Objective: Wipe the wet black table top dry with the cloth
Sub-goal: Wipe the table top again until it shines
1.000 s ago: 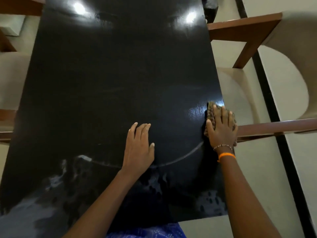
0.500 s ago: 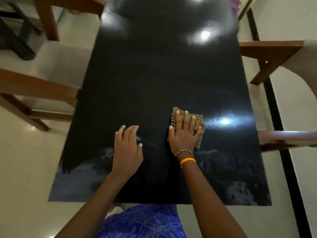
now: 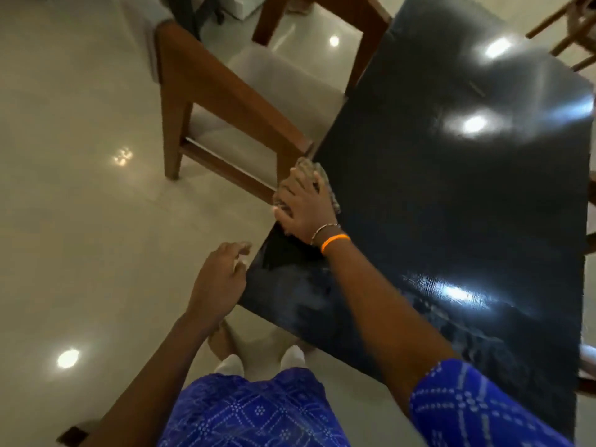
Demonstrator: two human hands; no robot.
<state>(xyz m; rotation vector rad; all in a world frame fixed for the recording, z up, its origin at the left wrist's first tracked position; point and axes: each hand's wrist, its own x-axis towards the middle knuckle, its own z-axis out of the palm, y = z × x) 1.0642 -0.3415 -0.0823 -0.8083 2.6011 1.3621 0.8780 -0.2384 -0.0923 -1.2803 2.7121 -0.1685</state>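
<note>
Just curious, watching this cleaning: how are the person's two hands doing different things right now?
The right hand presses the cloth flat at the black table top's left edge; the left hand holds nothing. The right lies over the table; the left hovers beside it, fingers loosely curled. Only the right wrist wears bands.

Head view: steep downward, close over table [image 3: 451,204] left edge.

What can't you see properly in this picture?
All in the head view:
- Most of the cloth: the right hand presses flat on it.
- The table top: its right side runs off the picture's edge.
- The left hand: its fingers are blurred, so I cannot tell whether it touches the table's edge.
- The wooden chair: its far part is cut off at the top.
- Feet: mostly hidden by the blue clothing.
</note>
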